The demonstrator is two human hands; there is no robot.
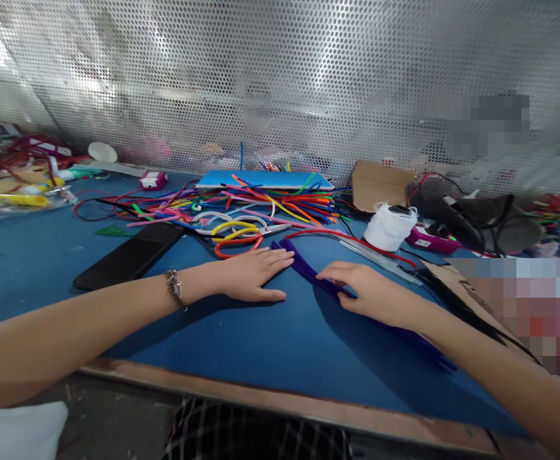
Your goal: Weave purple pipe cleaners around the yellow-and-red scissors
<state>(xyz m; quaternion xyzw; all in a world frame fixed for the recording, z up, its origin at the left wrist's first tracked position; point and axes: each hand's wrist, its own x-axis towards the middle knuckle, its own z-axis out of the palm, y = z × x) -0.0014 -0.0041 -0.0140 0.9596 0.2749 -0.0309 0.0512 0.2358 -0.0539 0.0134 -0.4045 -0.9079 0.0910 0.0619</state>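
My left hand (254, 275) lies flat and open on the blue table (241, 338), its fingertips touching the far end of a bundle of purple pipe cleaners (302, 263). A bracelet (175, 289) sits on that wrist. My right hand (373, 294) rests on the middle of the same bundle, fingers curled down and pinching it against the table. The bundle runs on under my right forearm toward the near right.
A pile of coloured pipe cleaners (261, 204) with scissors (251, 225) lies behind my hands. A black phone (129, 255) is at the left, a white thread spool (389, 227) and a cardboard piece (378, 184) at the right. A perforated metal wall (280, 76) closes the back.
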